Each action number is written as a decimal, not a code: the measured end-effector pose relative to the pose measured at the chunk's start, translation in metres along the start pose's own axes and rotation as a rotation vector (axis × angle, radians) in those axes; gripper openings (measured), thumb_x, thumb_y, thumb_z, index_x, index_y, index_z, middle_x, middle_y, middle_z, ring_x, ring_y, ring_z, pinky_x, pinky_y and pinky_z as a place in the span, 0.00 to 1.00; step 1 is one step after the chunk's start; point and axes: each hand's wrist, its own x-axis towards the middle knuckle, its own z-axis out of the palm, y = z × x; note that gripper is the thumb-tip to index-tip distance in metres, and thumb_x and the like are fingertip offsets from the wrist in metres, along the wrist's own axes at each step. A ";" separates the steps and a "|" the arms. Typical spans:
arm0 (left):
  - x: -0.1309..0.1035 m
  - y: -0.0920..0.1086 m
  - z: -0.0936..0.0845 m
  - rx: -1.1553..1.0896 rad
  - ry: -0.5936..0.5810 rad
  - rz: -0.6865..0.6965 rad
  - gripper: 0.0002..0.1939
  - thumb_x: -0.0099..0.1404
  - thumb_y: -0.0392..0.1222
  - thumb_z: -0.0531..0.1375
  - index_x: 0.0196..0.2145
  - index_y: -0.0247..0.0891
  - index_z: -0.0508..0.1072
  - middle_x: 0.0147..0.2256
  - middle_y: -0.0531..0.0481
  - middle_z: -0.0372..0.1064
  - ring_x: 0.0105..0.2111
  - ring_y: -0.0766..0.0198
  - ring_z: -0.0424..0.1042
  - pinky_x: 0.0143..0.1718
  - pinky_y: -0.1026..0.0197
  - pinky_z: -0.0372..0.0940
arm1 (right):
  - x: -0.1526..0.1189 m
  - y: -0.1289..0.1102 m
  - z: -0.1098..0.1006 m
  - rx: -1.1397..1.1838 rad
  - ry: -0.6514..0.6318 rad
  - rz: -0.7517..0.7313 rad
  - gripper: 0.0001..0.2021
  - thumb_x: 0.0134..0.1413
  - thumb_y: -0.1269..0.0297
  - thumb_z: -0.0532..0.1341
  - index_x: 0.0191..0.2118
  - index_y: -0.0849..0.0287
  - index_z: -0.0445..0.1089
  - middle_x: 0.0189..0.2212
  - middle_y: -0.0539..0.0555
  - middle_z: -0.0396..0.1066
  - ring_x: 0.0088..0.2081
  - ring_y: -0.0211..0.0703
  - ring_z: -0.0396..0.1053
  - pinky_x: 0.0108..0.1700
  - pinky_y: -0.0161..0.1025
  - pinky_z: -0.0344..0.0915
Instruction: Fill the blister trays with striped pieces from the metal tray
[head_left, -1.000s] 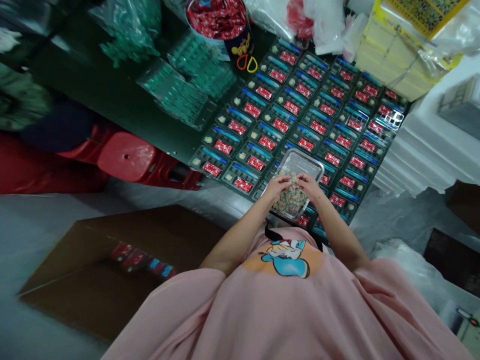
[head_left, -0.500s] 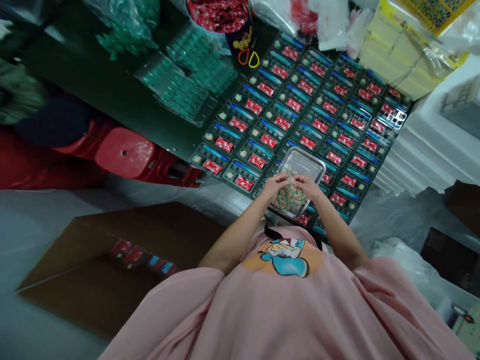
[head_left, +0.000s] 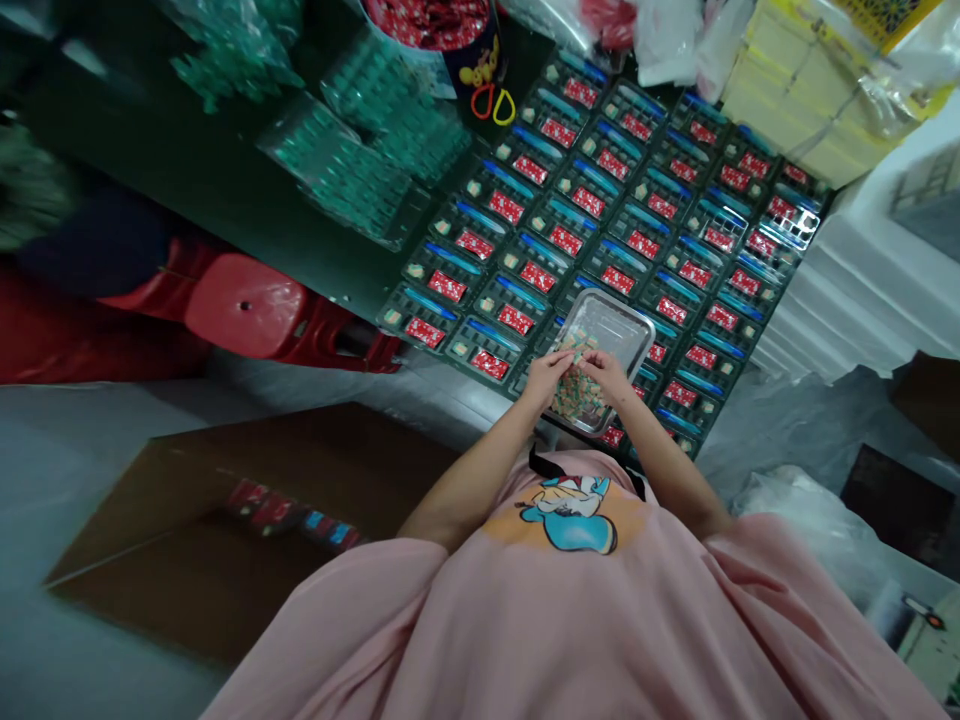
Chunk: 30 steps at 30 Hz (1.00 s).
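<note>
Clear plastic tub (head_left: 649, 342), bare far end, hands (head_left: 547, 380) pinched over small pieces (head_left: 577, 402), cannot tell what's held.

Both hands (head_left: 573, 371) close together, fingers bent.

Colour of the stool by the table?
Red stool, seat and legs alike; shows best in the head view, now.

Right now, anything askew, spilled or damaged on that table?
No spill or damage visible. One oddity: the clear plastic container sits over the filled compartment trays, hiding some of them. Upper left, green plastic pieces seem to poke out of their clear bag.
</note>
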 end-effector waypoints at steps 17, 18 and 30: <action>-0.003 0.002 -0.016 -0.197 -0.084 -0.151 0.20 0.42 0.39 0.75 0.35 0.34 0.80 0.30 0.49 0.77 0.30 0.66 0.73 0.31 0.64 0.61 | 0.062 -0.016 -0.030 -1.088 0.190 -0.066 0.07 0.50 0.67 0.65 0.37 0.60 0.75 0.39 0.58 0.74 0.37 0.44 0.69 0.44 0.39 0.64; -0.003 0.002 -0.016 -0.215 -0.084 -0.156 0.20 0.42 0.38 0.75 0.35 0.34 0.80 0.30 0.49 0.77 0.30 0.66 0.73 0.31 0.65 0.61 | 0.063 -0.015 -0.031 -1.057 0.184 -0.076 0.05 0.49 0.68 0.64 0.35 0.60 0.74 0.37 0.57 0.74 0.36 0.43 0.69 0.43 0.39 0.64; -0.010 0.013 -0.023 -0.428 -0.135 -0.280 0.13 0.52 0.30 0.70 0.37 0.34 0.77 0.31 0.49 0.75 0.32 0.67 0.73 0.33 0.66 0.66 | 0.058 -0.008 -0.045 -0.836 0.112 -0.012 0.11 0.48 0.70 0.62 0.41 0.60 0.74 0.27 0.50 0.72 0.30 0.41 0.68 0.39 0.38 0.65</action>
